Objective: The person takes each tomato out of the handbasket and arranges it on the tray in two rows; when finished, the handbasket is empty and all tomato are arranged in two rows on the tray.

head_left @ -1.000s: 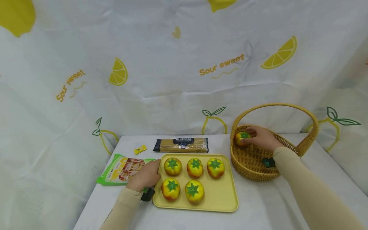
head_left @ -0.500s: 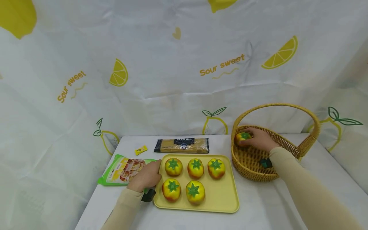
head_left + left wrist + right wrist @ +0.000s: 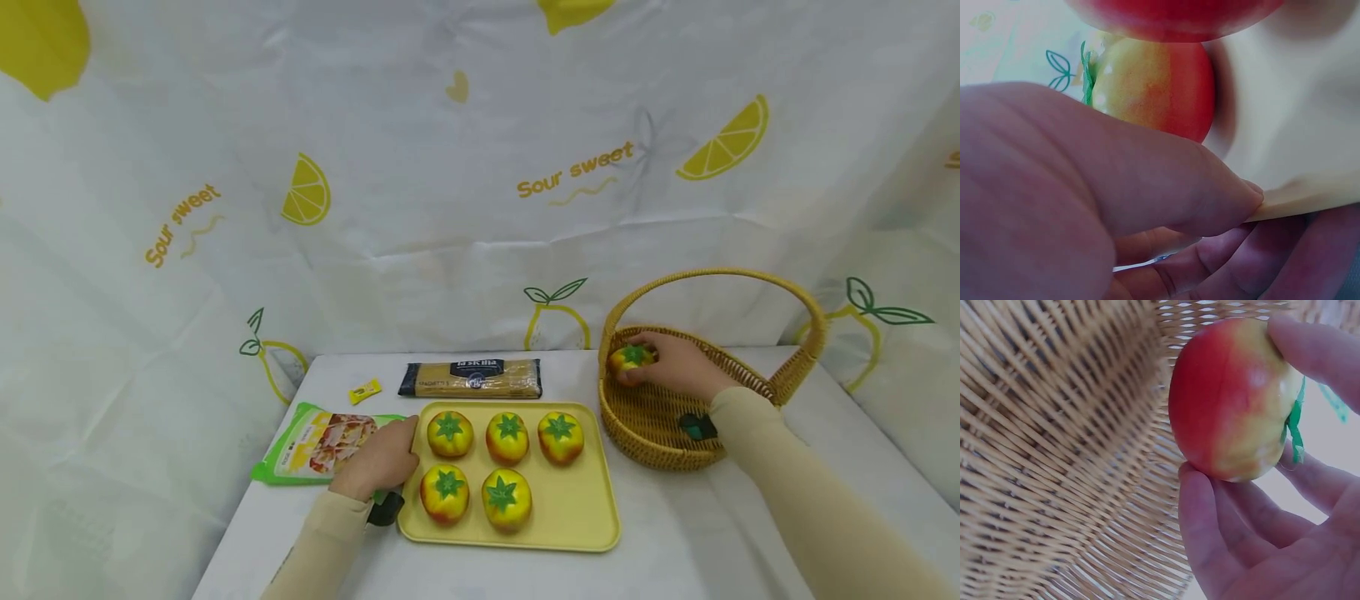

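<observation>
Inside the left end of the wicker basket (image 3: 652,454), my right hand (image 3: 682,367) grips a yellow-and-red persimmon (image 3: 628,360) with a green leafy top. In the right wrist view, the thumb and fingers hold this persimmon (image 3: 1229,400) from opposite sides, close to the woven wall. My left hand (image 3: 382,458) pinches the left rim of a yellow tray (image 3: 570,512). The left wrist view shows its thumb over the tray edge (image 3: 1304,203) and fingers beneath. Several similar persimmons (image 3: 507,437) sit on the tray in two rows, leaf side up.
Behind the tray lies a pack of spaghetti (image 3: 472,379). A small yellow packet (image 3: 365,391) is to its left. A green-edged food bag (image 3: 330,442) lies beside my left hand. The basket's tall handle (image 3: 720,273) arches over my right hand. A printed cloth (image 3: 420,292) hangs behind.
</observation>
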`<act>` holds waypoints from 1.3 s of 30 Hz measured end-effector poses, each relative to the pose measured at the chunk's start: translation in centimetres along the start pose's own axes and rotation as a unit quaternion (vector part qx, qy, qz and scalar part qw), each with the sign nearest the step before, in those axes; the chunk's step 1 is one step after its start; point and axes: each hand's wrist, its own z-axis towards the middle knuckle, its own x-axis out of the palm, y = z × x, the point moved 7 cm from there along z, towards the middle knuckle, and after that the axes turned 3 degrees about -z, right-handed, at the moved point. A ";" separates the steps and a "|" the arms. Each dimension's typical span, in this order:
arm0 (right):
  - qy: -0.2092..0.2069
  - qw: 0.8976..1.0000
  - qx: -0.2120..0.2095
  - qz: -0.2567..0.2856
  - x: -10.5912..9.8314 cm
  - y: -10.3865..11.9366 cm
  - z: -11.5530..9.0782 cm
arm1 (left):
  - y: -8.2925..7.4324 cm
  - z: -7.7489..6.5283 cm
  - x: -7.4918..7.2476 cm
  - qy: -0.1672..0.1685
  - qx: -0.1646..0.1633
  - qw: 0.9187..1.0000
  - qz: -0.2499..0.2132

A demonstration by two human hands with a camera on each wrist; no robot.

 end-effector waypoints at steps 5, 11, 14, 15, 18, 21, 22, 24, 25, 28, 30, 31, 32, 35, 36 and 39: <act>-0.018 0.999 -0.030 -0.008 -0.8 1.2 -1.8 | -0.1 -0.1 -0.1 0.002 0.000 1.000 -0.004; -0.041 0.998 -0.041 -0.013 -1.3 2.9 -4.7 | -0.2 0.0 -0.2 0.000 0.004 1.000 0.001; -0.054 0.998 -0.040 -0.011 -1.3 3.8 -6.3 | -0.2 0.0 -0.2 0.000 0.003 1.000 0.003; -0.059 0.997 -0.043 -0.009 -1.3 4.1 -6.8 | -0.2 0.0 -0.2 0.001 0.004 1.000 0.003; -0.071 0.997 -0.043 0.000 -0.8 5.0 -8.2 | -0.2 0.0 -0.1 0.002 0.003 1.000 0.000; -0.078 0.996 -0.047 0.015 -0.1 6.0 -9.3 | -0.2 0.1 0.0 0.003 0.003 1.000 0.001; -0.079 0.996 -0.047 0.020 0.1 6.3 -9.6 | -0.1 0.1 0.0 0.003 0.002 1.000 0.002; -0.080 0.995 -0.053 0.028 0.8 7.0 -10.1 | -0.2 0.1 -0.1 0.001 0.002 1.000 0.004; -0.081 0.995 -0.056 0.031 1.1 7.3 -10.3 | -0.2 0.2 -0.1 0.000 0.002 1.000 0.005; -0.083 0.994 -0.068 0.036 2.2 8.0 -10.7 | -0.2 0.1 -0.2 -0.001 0.001 1.000 0.006; -0.083 0.993 -0.075 0.034 2.8 8.4 -11.0 | -0.2 0.1 -0.2 0.001 -0.001 1.000 0.004; -0.082 0.993 -0.079 0.035 3.2 8.6 -11.1 | -0.2 0.1 -0.2 0.002 -0.003 1.000 0.002; -0.081 0.993 -0.083 0.033 3.5 8.8 -11.2 | -0.1 0.1 -0.1 0.003 -0.005 1.000 0.001; -0.073 0.993 -0.091 0.034 4.5 9.4 -11.6 | 0.0 0.1 -0.1 0.004 -0.008 1.000 0.000; -0.069 0.993 -0.093 0.036 4.8 9.5 -11.7 | 0.0 0.1 -0.1 0.004 -0.008 1.000 0.000; -0.052 0.993 -0.098 0.045 5.8 9.9 -11.8 | 0.0 0.2 0.0 0.004 -0.006 1.000 0.002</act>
